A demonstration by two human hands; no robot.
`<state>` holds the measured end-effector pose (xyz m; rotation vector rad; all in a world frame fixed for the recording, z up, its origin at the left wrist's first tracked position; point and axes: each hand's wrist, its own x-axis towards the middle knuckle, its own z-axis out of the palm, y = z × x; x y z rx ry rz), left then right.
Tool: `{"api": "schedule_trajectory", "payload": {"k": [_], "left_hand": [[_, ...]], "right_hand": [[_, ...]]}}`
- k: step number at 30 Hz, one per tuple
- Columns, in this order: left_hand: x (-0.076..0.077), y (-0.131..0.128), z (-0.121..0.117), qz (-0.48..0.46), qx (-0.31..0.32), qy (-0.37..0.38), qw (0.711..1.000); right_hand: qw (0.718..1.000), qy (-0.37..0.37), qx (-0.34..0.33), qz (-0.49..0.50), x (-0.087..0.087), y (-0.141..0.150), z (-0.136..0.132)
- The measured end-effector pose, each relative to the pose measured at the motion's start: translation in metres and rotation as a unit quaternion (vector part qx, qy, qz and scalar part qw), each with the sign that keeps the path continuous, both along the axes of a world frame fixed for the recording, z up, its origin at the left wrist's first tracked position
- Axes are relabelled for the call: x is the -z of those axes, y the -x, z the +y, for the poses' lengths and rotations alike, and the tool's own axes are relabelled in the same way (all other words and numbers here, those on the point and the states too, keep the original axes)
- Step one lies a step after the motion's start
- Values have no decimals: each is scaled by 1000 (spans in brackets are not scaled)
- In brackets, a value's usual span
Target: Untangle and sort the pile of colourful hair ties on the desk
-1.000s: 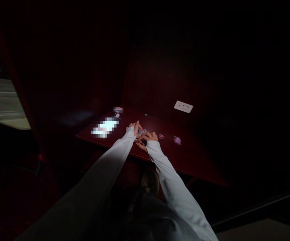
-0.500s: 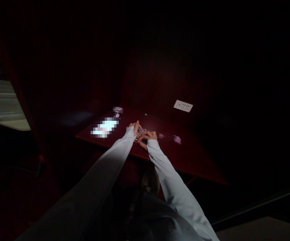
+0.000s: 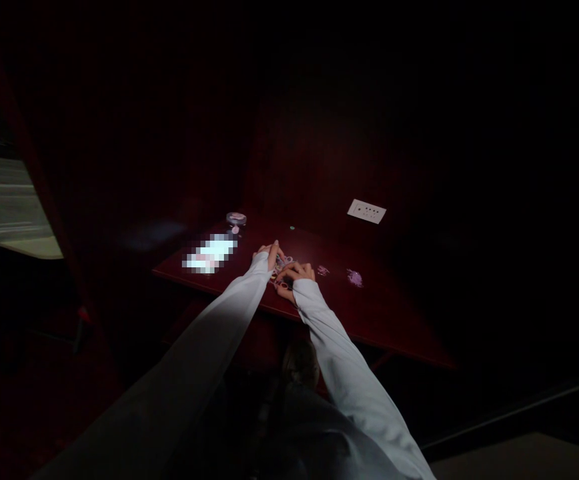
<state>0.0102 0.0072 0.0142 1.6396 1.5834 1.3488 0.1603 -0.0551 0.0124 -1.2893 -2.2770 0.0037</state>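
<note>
A: What's under the hands?
B: A small heap of multicoloured plastic rings (image 3: 280, 271), between the left hand (image 3: 268, 255) and the right hand (image 3: 298, 272). Both curl over it, but I can't tell whether they're pinching any.
A: And around the grip?
B: Lilac scraps (image 3: 354, 278) right of the right hand, a round clear container (image 3: 236, 219) beyond the left, on a glossy dark-red table (image 3: 389, 327). Farther beyond, a white rectangular socket plate (image 3: 366, 211) sits on a dim red wall (image 3: 319, 147).

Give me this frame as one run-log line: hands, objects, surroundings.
left hand: fingers on small rings | right hand: fingers on same rings | nearby: pink clump, round container | surface: dark red table
</note>
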Motion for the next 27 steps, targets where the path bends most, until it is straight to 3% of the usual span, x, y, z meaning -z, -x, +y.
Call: {"api": "schedule_trajectory", "payload": {"k": [10,17,27], "left_hand": [[1,1,1,-15,6,10,1000],[11,-1,9,-42,5,-20,999],[12,0,12,-41,9,-26,999]], "right_hand": [[999,36,-1,37,3,0,4],[998,36,-17,46,1,-3,3],[999,15,11,44,16,-1,17]]}}
